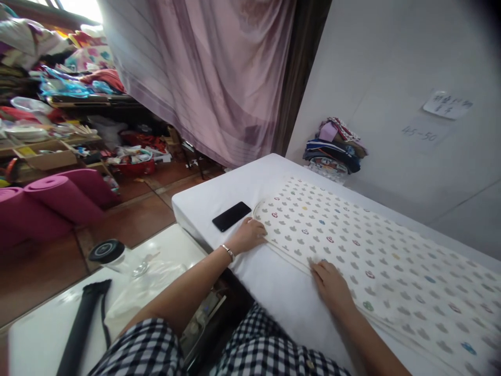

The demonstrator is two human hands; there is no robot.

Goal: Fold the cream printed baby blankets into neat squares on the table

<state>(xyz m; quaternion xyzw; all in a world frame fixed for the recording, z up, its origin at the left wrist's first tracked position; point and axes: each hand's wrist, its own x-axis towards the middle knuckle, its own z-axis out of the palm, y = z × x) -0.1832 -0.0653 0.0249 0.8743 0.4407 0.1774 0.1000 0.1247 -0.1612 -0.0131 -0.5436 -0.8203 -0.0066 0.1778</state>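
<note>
A cream printed cloth point(344, 230) with small grey, red, blue and green motifs lies spread flat, in what look like layers, over a white-covered table point(266, 292). At its near left corner, my left hand point(250, 235) has its fingers closed on the edge. Farther along the same near edge, my right hand point(331, 282) pinches the border, with the fingertips partly hidden. A black phone point(231, 216) lies on the white cover just beyond my left hand, beside the cloth's rounded corner.
Folded clothes point(334, 146) are stacked by the wall. A pink curtain point(235, 68) hangs behind the table. On the lower left, a white surface point(39, 324) holds a black-lidded jar point(111, 253) and a black folded umbrella-like item point(84, 324). Pink rolls point(58, 201) stand farther left.
</note>
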